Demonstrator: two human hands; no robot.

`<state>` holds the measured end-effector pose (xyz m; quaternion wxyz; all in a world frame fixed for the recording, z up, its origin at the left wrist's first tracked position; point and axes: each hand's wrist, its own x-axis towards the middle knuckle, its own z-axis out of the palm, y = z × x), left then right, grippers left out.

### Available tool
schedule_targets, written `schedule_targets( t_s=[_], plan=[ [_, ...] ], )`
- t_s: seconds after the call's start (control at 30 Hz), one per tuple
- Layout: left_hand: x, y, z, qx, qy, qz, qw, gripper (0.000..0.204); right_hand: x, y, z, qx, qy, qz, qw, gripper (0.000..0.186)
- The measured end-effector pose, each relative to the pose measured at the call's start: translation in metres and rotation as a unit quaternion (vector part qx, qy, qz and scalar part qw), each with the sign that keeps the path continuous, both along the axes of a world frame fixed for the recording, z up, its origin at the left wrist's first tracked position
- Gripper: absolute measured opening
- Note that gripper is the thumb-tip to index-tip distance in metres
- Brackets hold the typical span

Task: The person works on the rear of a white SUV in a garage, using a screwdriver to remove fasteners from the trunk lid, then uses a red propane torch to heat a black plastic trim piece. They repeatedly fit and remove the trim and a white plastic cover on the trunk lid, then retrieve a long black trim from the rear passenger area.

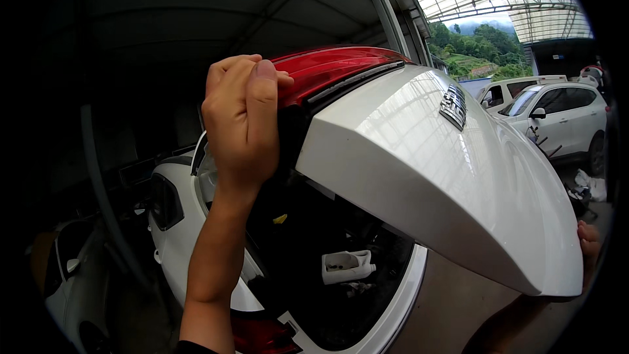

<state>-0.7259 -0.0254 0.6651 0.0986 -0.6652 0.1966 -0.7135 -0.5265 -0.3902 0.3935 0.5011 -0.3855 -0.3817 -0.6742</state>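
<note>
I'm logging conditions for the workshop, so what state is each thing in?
Left hand: fingers curled by the tailgate
Right hand: at the tailgate's edge, mostly hidden
Tailgate: raised; attachment out of sight
Trunk: open
White container: cut open
Parked white car: visible doors shut

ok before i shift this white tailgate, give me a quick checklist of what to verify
1. Left hand placed at the end of the red lamp strip: ok, its fingers are curled there; firmness of grip, cannot tell.
2. Right hand at the right edge of the white tailgate: ok, fingers show there; the rest is hidden.
3. Tailgate's attachment to the car: cannot tell, no hinge or strut is clearly visible.
4. Boot opening uncovered: ok, its interior shows below the tailgate.
5. Boot free of loose items: not ok, a white cut-open container lies inside.
</note>
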Motion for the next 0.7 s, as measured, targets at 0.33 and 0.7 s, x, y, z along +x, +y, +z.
schedule_targets(
  t_s=[0.33, 0.7],
  plan=[
    [-0.017, 0.012, 0.004, -0.048, 0.003, -0.146, 0.988, 0.042, 0.008, -0.007, 0.006, -0.018, -0.032, 0.045, 0.998, 0.027],
    [-0.005, -0.004, 0.004, 0.038, -0.133, 0.093, 0.986, 0.036, 0.006, 0.007, 0.015, 0.015, -0.046, 0.077, 0.996, 0.027]
  ],
)
